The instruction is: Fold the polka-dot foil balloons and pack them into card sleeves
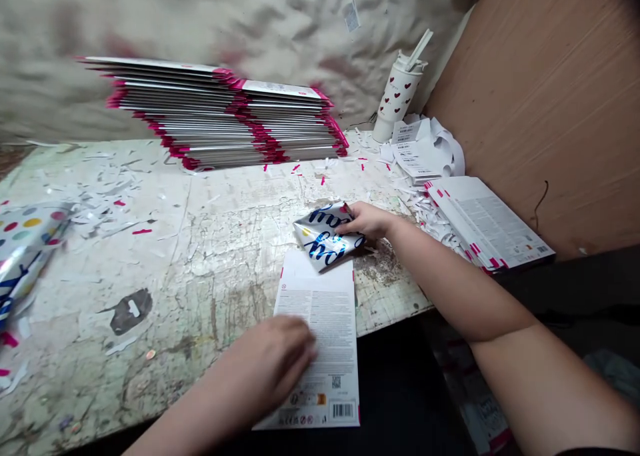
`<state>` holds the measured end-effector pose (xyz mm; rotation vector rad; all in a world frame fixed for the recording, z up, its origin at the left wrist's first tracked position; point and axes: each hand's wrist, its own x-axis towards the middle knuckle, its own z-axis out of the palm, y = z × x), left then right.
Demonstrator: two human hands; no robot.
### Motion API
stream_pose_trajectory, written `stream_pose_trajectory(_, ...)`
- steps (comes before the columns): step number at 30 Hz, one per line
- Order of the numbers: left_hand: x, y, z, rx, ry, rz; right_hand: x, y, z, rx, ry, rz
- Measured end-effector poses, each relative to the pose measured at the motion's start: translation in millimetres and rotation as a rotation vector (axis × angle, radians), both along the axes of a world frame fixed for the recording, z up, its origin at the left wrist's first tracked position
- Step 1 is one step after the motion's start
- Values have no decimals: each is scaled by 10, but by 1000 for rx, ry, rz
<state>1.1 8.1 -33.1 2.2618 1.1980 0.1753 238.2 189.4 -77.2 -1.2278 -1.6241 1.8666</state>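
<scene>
My right hand [369, 221] grips a folded foil balloon [325, 239], silver with blue lettering, between thumb and fingers. The balloon's lower corner overlaps the top of a flat white card sleeve [327, 323], printed with small text and a barcode. This sleeve lies back side up and juts over the table's front edge. Over its left side is my left hand [280, 356], its fingers bent and smeared by motion. Whether those fingers touch or hold the sleeve, I cannot tell.
Behind stands a leaning stack of pink-edged sleeves [240, 119]. A heart-patterned tumbler [395, 99], a label roll [420, 149] and more printed sleeves [493, 223] are at the right. Dotted foil [30, 236] lies left; paper scraps [105, 183] litter the worn table [225, 276].
</scene>
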Motion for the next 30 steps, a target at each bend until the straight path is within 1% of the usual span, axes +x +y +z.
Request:
stream_pose_trajectory(2, 213, 219, -146, 177, 130, 104, -51, 34, -12, 6, 0, 32)
stream_pose_trajectory(4, 383, 407, -306, 307, 260, 143, -61, 56, 3, 16, -2, 64)
stream_pose_trajectory(6, 456, 516, -411, 365, 326, 139, -46, 72, 24, 33, -15, 98)
stream_pose_trajectory(7, 458, 543, -433, 376, 334, 131, -37, 77, 34, 50, -28, 118)
stream_pose_trajectory(9, 420, 561, -425, 375, 312, 128, -31, 86, 55, 108, -60, 177)
stream_pose_trajectory(12, 343, 552, -350, 305, 207, 158, -61, 96, 112, 218, -108, 275)
stream_pose_trajectory(15, 311, 511, -308, 283, 185, 160, -104, 114, 190, 279, -133, 299)
stream_pose_trajectory(18, 315, 434, -345, 302, 252, 143, -121, 143, 226, 263, -152, 250)
stream_pose_trajectory(20, 322, 391, -389, 297, 283, 201, -124, 160, 211, 251, -192, 233)
stream_pose_trajectory(23, 323, 383, -424, 255, 308, 278, -144, 167, 163, 256, -224, 252)
stream_pose_trajectory(26, 306, 426, -400, 191, 268, 269, -191, 152, 138, 245, -206, 302)
stream_pose_trajectory(30, 282, 424, -360, 137, 153, 250, -244, 135, 168, 245, -179, 334)
